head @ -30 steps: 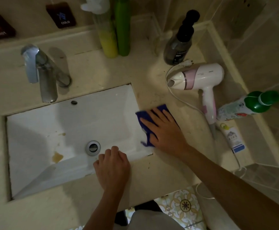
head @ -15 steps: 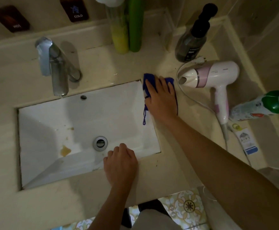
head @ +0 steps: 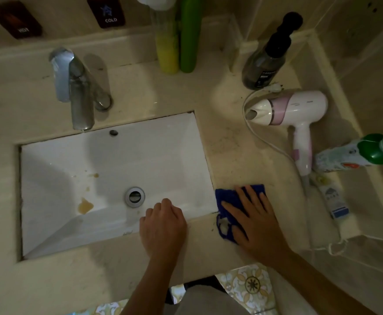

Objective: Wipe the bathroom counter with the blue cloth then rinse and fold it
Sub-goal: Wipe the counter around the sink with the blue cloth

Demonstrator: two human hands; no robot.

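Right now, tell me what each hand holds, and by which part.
Neither grips anything. The right hand presses flat on the blue cloth, covering its middle. The left hand rests curled on the sink's front rim.

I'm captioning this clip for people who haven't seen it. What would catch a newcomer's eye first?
The blue cloth stands out, pressed flat on the beige counter under the right hand, just right of the white sink. Next comes the white-and-pink hair dryer lying further back on the right, then the brownish stain in the basin left of the drain.
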